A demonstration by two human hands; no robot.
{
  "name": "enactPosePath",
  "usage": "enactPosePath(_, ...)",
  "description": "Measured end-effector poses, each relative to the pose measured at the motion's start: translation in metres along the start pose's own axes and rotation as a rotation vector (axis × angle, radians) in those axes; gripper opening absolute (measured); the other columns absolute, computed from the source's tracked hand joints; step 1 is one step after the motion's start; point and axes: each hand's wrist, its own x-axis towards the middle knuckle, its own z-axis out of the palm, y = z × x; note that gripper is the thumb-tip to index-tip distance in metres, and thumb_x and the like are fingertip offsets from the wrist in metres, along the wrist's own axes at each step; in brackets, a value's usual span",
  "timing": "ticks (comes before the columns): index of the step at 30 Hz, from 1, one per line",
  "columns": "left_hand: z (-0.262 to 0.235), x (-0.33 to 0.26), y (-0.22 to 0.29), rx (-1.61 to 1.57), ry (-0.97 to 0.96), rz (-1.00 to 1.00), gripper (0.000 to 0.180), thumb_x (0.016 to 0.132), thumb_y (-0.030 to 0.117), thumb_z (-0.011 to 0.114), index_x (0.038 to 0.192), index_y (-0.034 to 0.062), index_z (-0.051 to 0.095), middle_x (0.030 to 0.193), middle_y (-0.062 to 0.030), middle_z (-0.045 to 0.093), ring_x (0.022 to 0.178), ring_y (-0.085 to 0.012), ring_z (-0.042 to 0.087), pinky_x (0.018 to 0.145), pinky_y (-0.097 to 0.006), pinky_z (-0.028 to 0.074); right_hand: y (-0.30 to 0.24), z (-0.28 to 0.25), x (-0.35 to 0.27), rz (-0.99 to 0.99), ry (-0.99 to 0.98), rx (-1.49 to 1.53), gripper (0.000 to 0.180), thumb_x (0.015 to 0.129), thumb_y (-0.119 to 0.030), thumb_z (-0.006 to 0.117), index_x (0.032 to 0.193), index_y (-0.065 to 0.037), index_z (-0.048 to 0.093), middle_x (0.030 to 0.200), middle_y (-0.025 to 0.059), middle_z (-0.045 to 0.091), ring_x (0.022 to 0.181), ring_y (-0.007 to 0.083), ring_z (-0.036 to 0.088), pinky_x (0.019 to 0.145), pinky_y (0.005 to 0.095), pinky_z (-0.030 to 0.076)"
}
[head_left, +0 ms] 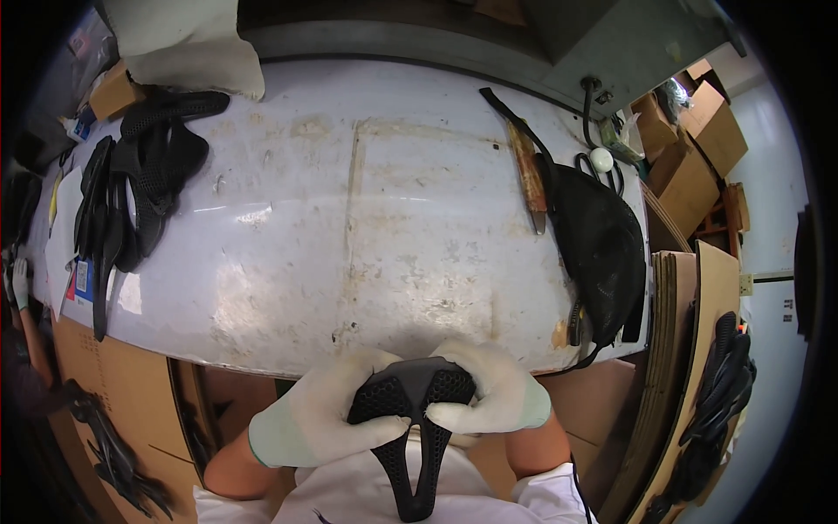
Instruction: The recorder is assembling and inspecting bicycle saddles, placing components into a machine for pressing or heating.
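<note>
Close to my body, at the table's near edge, I hold a black bicycle saddle (417,384) with a honeycomb lattice and a long slot down its nose. Its wide rear faces away from me and its narrow nose points toward me. My left hand (336,406), in a white glove with a pale green cuff, grips the saddle's left wing. On the right wing my right hand (489,389), gloved alike, is closed too. Both thumbs press on the upper face near the slot; the other fingers are mostly hidden beneath.
Several black saddles (157,166) lie piled on the table (288,175) at the left. A black bag (598,253) and a worn knife-like tool (528,179) lie at the right. Black pieces sit in cardboard boxes (113,393) below. At the far left, another person's gloved hand (19,284) shows.
</note>
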Motion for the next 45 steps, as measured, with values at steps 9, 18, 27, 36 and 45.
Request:
enactPosePath(9, 0.008, -0.002, -0.001, 0.111, 0.140, 0.132, 0.048, 0.082, 0.021, 0.083, 0.117, -0.0060, 0.064, 0.083, -0.0082, 0.068, 0.066, -0.0131, 0.063, 0.061, -0.030, 0.051, -0.002, 0.013, -0.001, 0.010, 0.117, 0.048, 0.042, 0.076, -0.034, 0.081, 0.096, 0.000, 0.067, 0.078, 0.0105, 0.066, 0.069, 0.0211, 0.064, 0.064, 0.0341, 0.051)
enactPosePath(18, 0.012, -0.008, -0.001, 0.090, 0.294, 0.049, 0.032, 0.092, 0.029, 0.077, 0.088, -0.0018, 0.074, 0.064, -0.0107, 0.066, 0.057, -0.0176, 0.065, 0.055, -0.030, 0.050, 0.002, 0.028, -0.010, 0.038, 0.234, 0.152, 0.037, 0.093, -0.035, 0.069, 0.090, 0.002, 0.072, 0.079, 0.0130, 0.069, 0.068, 0.0169, 0.064, 0.060, 0.0324, 0.050)
enactPosePath(27, 0.003, -0.004, -0.009, 0.352, 0.165, 0.524, 0.022, 0.085, 0.025, 0.082, 0.089, 0.0045, 0.079, 0.069, -0.0094, 0.068, 0.055, -0.0265, 0.064, 0.050, -0.032, 0.049, 0.042, 0.037, -0.002, -0.557, 0.013, 0.594, 0.072, 0.104, -0.062, 0.048, 0.105, 0.006, 0.072, 0.095, 0.0196, 0.073, 0.081, 0.0374, 0.071, 0.072, 0.0422, 0.057)
enactPosePath(36, -0.003, 0.007, -0.039, 0.189, 0.094, 0.747, 0.029, 0.085, 0.028, 0.083, 0.083, 0.0003, 0.078, 0.078, -0.0135, 0.076, 0.065, -0.0295, 0.074, 0.057, -0.034, 0.056, 0.038, 0.030, 0.012, -0.798, -0.002, 0.527, 0.054, 0.102, -0.036, 0.063, 0.100, 0.017, 0.070, 0.094, 0.0268, 0.073, 0.078, 0.0428, 0.072, 0.073, 0.0494, 0.059)
enactPosePath(45, 0.006, -0.016, -0.023, 0.371, 0.404, 0.486, 0.065, 0.093, 0.058, 0.059, 0.093, -0.0046, 0.076, 0.091, -0.0249, 0.075, 0.087, -0.0334, 0.075, 0.081, -0.041, 0.057, 0.014, 0.011, -0.003, -0.170, 0.084, 0.519, 0.096, 0.102, -0.075, 0.033, 0.138, 0.011, 0.054, 0.126, 0.0215, 0.065, 0.115, 0.0288, 0.064, 0.103, 0.0387, 0.048)
